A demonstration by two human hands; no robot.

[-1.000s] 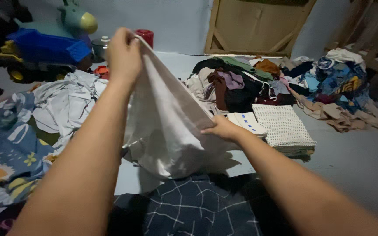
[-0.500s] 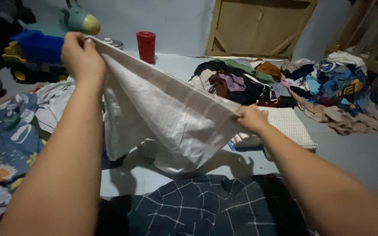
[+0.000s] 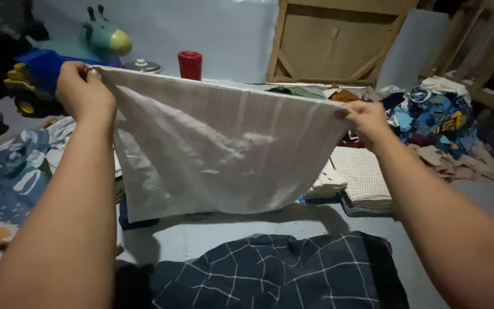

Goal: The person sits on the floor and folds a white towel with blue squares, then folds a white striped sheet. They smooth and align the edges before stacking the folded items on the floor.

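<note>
White cloth (image 3: 224,154) pinched taut, both hands' grip; grey floor (image 3: 475,200), clothes pile (image 3: 435,120).

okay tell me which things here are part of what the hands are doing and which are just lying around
In hand:
left hand
right hand
white cloth, held spread by its top corners

Lying about:
folded stack
clothes heap
red cup
toy truck
checked fabric

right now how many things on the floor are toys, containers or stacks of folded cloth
toys: 2 (blue toy truck, green giraffe-like toy)
containers: 2 (red cylindrical container, metal lidded pot)
folded cloth stacks: 1 (folded stack with dotted cloth on top)
total: 5
</note>
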